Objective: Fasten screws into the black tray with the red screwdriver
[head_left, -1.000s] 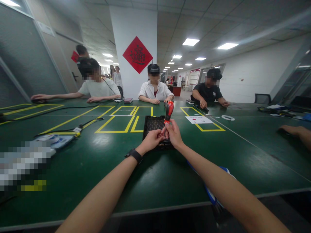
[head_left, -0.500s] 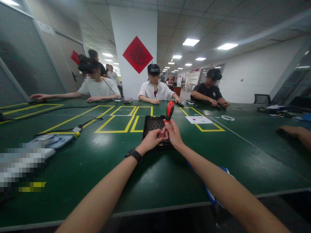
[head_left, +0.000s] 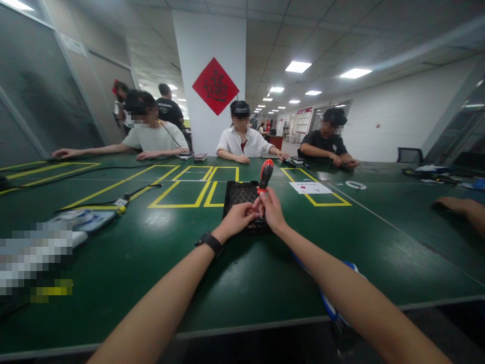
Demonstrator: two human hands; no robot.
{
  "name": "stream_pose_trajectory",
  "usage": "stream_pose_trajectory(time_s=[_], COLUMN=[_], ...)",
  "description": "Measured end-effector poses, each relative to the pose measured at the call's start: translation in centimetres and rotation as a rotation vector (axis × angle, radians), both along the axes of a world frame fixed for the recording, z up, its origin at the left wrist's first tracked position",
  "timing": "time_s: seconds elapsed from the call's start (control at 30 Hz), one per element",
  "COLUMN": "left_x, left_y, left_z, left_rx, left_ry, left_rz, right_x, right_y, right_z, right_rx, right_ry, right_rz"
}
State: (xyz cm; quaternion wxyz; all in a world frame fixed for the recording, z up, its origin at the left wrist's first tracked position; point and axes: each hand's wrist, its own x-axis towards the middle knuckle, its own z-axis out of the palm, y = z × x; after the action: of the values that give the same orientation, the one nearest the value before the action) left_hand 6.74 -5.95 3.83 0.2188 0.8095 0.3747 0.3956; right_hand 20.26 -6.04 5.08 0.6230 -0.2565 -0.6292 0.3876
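A red-and-black screwdriver [head_left: 266,174] stands nearly upright, handle on top, with its thin shaft pointing down. My right hand [head_left: 273,210] is closed around it, just below the handle. Beside the shaft's lower part, my left hand [head_left: 239,218], with a black band on its wrist, has thumb and fingers pinched together; whatever they hold is too small to make out. Under both hands lies an open black plastic case [head_left: 227,194] with a textured inside. My hands cover its right and near parts, so where the screwdriver's tip rests is hidden.
The green table [head_left: 182,283] bears yellow tape outlines. A printed white sheet [head_left: 310,188] and a white ring [head_left: 355,185] lie to the right. Cables and a pale pouch [head_left: 85,220] are on the left. Several people sit around; a blue-and-white item [head_left: 329,303] lies beneath my right forearm.
The screwdriver's handle has shifted very slightly right and down. My hands hold nearly the same pose over the case. In the background, people standing at the left have moved.
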Motion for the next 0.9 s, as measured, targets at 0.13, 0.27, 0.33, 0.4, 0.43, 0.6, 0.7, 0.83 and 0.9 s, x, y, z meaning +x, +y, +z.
stream_pose_trajectory(time_s=[0.13, 0.27, 0.33, 0.4, 0.43, 0.6, 0.7, 0.83, 0.9], left_x=[0.02, -0.1, -0.12, -0.1, -0.08, 0.02, 0.03, 0.01, -0.03], left_y=[0.11, 0.02, -0.04, -0.07, -0.06, 0.04, 0.11, 0.07, 0.04], left_z=[-0.24, -0.09, 0.03, 0.12, 0.13, -0.06, -0.2, -0.2, -0.17], left_rx=[-0.029, -0.005, 0.016, 0.032, 0.039, 0.054, 0.039, 0.054, 0.064], left_ry=[-0.036, 0.009, 0.03, 0.035, 0.036, 0.027, 0.004, 0.013, 0.021], left_rz=[0.01, 0.008, -0.01, -0.04, -0.05, -0.015, 0.016, 0.04, 0.041], right_x=[-0.01, -0.03, 0.0, 0.05, 0.08, 0.09, -0.01, -0.04, -0.01], right_y=[-0.19, -0.04, 0.1, 0.2, 0.22, 0.13, 0.03, -0.14, -0.22], right_z=[0.09, 0.05, 0.0, -0.02, -0.03, -0.06, -0.06, 0.06, 0.14], right_rx=[-0.005, -0.012, -0.026, -0.039, -0.041, -0.014, -0.013, -0.012, -0.008], right_ry=[-0.011, -0.014, -0.008, -0.005, -0.004, -0.007, -0.009, -0.019, -0.015], right_rz=[0.001, 0.003, 0.006, 0.017, 0.021, -0.006, -0.012, 0.0, -0.003])
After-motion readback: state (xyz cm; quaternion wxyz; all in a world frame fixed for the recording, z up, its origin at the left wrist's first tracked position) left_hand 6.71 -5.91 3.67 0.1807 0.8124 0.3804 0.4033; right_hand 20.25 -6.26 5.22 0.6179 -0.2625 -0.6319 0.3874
